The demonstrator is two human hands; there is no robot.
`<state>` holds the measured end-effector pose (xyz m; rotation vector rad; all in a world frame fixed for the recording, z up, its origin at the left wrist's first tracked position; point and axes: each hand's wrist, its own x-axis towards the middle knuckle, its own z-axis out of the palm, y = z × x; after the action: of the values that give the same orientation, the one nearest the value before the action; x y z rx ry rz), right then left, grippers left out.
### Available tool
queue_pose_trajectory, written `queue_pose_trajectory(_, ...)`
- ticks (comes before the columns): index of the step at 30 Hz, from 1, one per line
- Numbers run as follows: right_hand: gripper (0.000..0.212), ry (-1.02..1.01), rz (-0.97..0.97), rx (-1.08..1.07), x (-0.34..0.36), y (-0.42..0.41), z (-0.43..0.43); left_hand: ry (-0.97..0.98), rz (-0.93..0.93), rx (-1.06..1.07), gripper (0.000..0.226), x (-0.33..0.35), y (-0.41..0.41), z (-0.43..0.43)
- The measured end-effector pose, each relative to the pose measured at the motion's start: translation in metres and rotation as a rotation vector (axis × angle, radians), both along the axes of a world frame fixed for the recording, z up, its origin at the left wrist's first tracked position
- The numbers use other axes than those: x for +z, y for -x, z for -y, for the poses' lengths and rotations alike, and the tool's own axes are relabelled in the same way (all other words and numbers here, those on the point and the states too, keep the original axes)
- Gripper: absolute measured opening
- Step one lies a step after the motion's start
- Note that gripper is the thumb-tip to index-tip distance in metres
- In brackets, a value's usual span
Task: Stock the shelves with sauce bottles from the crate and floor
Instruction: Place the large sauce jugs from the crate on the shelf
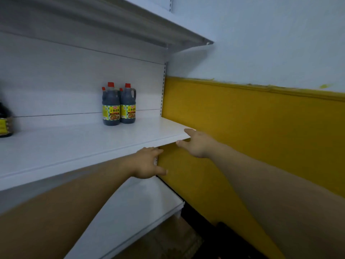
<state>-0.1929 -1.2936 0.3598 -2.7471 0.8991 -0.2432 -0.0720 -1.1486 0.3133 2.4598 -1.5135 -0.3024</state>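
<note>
Head view shows both hands empty and extended toward the right end of the middle shelf (93, 146). The left hand (147, 163) hangs just below the shelf's front edge with fingers spread loosely and nothing held; the right hand (196, 144) sits at the shelf's right front corner, fingers open, apparently touching or nearly touching the edge, and holds nothing. The sauce bottles (118, 105), dark with red caps and yellow labels, stand upright in a tight cluster toward the rear of the shelf, well apart from both hands. A further dark bottle (4, 122) is partly visible at the left frame edge, blurred. No crate is in view, and the floor stock cannot be identified. Risk assessment: if the hands press or pull on the shelf corner, the shelf may flex or shift on its brackets, and the cluster, standing close together, could rock and topple as a group. A bottle brought in later and set near the unguarded right end could slide off beside the yellow wall (242, 128). Pushing new stock hard against the cluster could also knock it over.
</note>
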Motion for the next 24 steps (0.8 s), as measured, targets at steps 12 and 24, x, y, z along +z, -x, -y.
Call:
queue_pose_trajectory(12, 0.076, -0.092, -0.087, -0.423, -0.045, 0.15, 0.005, -0.076, -0.072, -0.371, 0.085, -0.033, 0.117, 0.055)
queue_pose_trajectory(24, 0.074, -0.31, -0.176, -0.703, -0.158, 0.318, 0.038, -0.357, -0.196, -0.616, 0.085, -0.132, 0.229, 0.139)
